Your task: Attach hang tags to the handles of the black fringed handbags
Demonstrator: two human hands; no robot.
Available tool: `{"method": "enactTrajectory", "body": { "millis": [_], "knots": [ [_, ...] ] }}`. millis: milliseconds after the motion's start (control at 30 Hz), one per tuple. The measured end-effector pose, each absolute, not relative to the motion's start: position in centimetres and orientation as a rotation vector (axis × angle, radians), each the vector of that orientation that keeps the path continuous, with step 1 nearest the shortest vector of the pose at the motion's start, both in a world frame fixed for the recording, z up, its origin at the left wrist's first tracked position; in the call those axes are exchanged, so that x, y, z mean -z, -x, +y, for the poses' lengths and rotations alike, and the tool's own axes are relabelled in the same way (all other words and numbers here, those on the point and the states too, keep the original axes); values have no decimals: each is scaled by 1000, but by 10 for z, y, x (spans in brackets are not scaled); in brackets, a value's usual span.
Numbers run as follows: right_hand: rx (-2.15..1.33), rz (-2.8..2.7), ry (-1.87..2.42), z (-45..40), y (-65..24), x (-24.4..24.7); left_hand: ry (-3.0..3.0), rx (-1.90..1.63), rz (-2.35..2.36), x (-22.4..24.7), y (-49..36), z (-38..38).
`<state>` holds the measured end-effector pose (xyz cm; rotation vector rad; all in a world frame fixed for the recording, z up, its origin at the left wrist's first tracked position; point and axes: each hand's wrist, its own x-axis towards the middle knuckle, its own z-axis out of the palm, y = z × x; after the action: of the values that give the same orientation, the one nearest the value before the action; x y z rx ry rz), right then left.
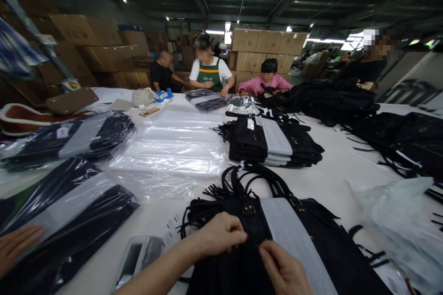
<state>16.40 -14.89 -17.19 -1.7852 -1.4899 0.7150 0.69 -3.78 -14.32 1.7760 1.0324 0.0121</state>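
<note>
A black handbag (238,249) with several looped handles and a pale paper band (294,235) round its middle lies in front of me. My left hand (221,235) is over the bag's left part, its fingers pinched together. My right hand (282,265) is close by on the right, thumb and forefinger pressed together near the band. Whatever thin thing the fingertips hold, if anything, is too small to make out. Beyond the handles sits a stack of black bags (247,143) with similar bands.
Clear plastic sleeves (173,143) lie mid-table. Plastic-wrapped bags (104,200) are at left, with another person's hand (20,244) on one. A grey box (138,256) stands near my left forearm. White plastic (398,226) and black bags (415,140) lie right. Several people work across the table.
</note>
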Motion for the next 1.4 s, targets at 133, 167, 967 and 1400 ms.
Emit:
{"method": "enactTrajectory", "body": {
  "millis": [133, 167, 967, 1400],
  "knots": [
    [-661, -1469, 1872, -128, -197, 163, -1831, -80, 1308, 174, -40, -13],
    [-663, -1464, 1885, -125, -204, 163, -1851, -89, 1355, 181, -47, -9],
    [-684, -1271, 1960, -131, -230, 183, -2014, -388, 1252, 223, -71, -6],
    [-573, -1404, 2120, -96, -201, 201, -1637, -384, 1160, 221, -67, 27]
  ]
}}
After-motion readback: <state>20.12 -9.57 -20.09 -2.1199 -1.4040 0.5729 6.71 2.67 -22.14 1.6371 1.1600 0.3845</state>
